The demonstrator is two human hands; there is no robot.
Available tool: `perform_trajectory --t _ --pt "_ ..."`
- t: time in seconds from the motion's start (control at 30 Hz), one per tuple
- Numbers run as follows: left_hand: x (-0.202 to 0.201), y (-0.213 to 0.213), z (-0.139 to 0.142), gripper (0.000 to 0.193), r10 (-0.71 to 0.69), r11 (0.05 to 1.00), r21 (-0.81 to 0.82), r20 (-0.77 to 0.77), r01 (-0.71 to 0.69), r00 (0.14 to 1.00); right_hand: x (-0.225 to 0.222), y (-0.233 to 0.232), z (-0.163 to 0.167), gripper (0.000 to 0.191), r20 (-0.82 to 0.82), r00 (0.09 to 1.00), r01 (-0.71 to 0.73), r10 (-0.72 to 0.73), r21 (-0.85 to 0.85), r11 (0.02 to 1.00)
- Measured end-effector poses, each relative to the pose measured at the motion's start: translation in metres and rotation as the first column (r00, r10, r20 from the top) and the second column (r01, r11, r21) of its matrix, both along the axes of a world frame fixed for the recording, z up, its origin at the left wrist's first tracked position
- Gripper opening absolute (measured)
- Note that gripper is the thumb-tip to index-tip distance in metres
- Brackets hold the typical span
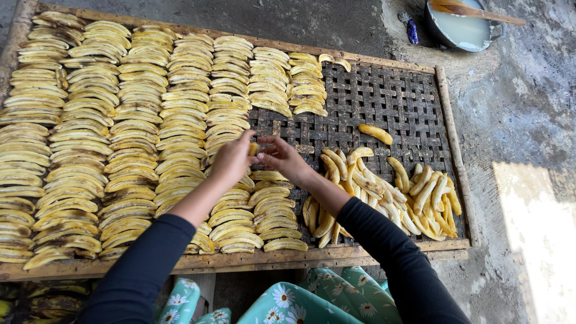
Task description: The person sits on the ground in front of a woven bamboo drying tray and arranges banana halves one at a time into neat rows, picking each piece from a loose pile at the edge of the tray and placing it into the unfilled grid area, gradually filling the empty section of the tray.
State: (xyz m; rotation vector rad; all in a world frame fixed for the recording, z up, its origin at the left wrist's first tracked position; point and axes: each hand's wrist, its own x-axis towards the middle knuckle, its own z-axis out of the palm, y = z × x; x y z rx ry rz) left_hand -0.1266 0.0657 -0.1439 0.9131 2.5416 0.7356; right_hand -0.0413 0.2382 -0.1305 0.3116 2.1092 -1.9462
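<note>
My left hand (231, 159) and my right hand (282, 157) meet over the middle of a woven drying rack (396, 102), both pinching one small yellow banana piece (254, 148) between their fingertips. Rows of peeled, split banana slices (138, 120) lie side by side over the left and centre of the rack. A loose heap of peeled bananas (390, 192) rests on the rack's right part, just right of my right wrist. One single banana (375, 133) lies apart above that heap. Both arms wear dark sleeves.
A wooden frame (300, 258) borders the rack along the near edge. A metal pot (462, 27) with pale liquid and a wooden spoon (474, 11) stands on the concrete ground at the top right. Floral cloth (300, 303) covers my lap below.
</note>
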Motion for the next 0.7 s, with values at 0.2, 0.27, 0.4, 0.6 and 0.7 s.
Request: perform_trajectory --t 0.2,0.27,0.4,0.6,0.7 --pt "0.011 0.038 -0.012 0.086 -0.062 0.95 0.293 -0.157 0.106 0.986 -0.004 0.05 -0.05 0.014 0.024 0.987 0.159 -0.16 0.04 0.986" --pt "0.005 0.033 -0.016 0.064 -0.139 0.979 0.117 -0.234 0.169 0.962 0.004 0.059 -0.061 0.015 -0.017 0.991 0.134 -0.133 0.175 0.975" --pt "0.005 0.018 -0.027 0.039 -0.207 0.975 0.036 -0.189 0.218 0.96 0.017 0.053 -0.059 0.014 -0.057 0.998 0.023 0.004 0.449 0.893" --pt "0.017 0.023 -0.036 0.015 -0.244 0.969 -0.025 -0.242 0.245 0.939 0.033 0.037 -0.016 0.019 -0.06 0.968 -0.101 0.243 0.797 0.596" --pt "0.018 0.02 -0.034 0.016 -0.247 0.969 -0.074 -0.17 0.238 0.954 0.06 0.043 0.003 0.018 0.072 0.885 -0.259 0.459 0.897 0.357"
